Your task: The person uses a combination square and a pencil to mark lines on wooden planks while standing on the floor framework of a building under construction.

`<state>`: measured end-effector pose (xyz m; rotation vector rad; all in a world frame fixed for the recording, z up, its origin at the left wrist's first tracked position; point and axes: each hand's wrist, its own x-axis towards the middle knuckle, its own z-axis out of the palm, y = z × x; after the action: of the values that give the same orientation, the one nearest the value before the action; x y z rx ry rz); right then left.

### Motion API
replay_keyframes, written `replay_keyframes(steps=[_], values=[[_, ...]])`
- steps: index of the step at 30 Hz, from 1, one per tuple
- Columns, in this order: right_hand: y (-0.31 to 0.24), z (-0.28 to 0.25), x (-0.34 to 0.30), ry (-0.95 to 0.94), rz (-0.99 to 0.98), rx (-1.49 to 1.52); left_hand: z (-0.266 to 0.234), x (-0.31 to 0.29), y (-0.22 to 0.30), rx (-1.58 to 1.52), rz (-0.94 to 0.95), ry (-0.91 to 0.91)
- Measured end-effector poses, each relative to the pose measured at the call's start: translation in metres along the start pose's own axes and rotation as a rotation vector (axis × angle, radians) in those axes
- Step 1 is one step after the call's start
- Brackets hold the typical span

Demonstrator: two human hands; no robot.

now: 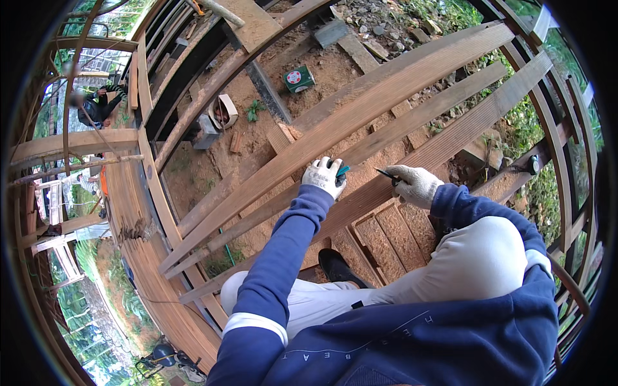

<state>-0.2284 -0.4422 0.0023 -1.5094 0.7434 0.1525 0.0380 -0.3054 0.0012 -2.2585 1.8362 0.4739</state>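
Several wooden beams point(386, 105) lay below, gloved left hand point(324, 177) was closed around a small teal item point(344, 171), gloved right hand point(417, 186) gripped a thin dark tool point(386, 175).

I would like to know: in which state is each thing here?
Left hand: gloved, closed on teal item
Teal item: gripped, partly hidden
Right hand: gloved, closed on dark tool
Dark tool: held, tip toward left hand
Beams: side by side, gaps between
Box: open, contents showing
Green tin: on the ground; open or shut unclear
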Motion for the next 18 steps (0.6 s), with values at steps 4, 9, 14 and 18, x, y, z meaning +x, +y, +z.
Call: replay_keyframes(steps=[4, 9, 14, 18], values=[[-0.008, 0.001, 0.004, -0.011, -0.04, -0.081, 0.013, -0.002, -0.007, 0.061, 0.006, 0.084], [-0.011, 0.001, 0.008, -0.053, -0.096, -0.134, 0.008, 0.004, -0.001, 0.113, 0.018, -0.068], [-0.015, 0.0, 0.017, -0.092, -0.018, -0.112, 0.004, 0.002, -0.003, 0.092, 0.007, -0.08], [-0.016, -0.001, 0.019, -0.087, -0.026, -0.138, 0.009, 0.003, -0.003, 0.112, 0.014, -0.054]])
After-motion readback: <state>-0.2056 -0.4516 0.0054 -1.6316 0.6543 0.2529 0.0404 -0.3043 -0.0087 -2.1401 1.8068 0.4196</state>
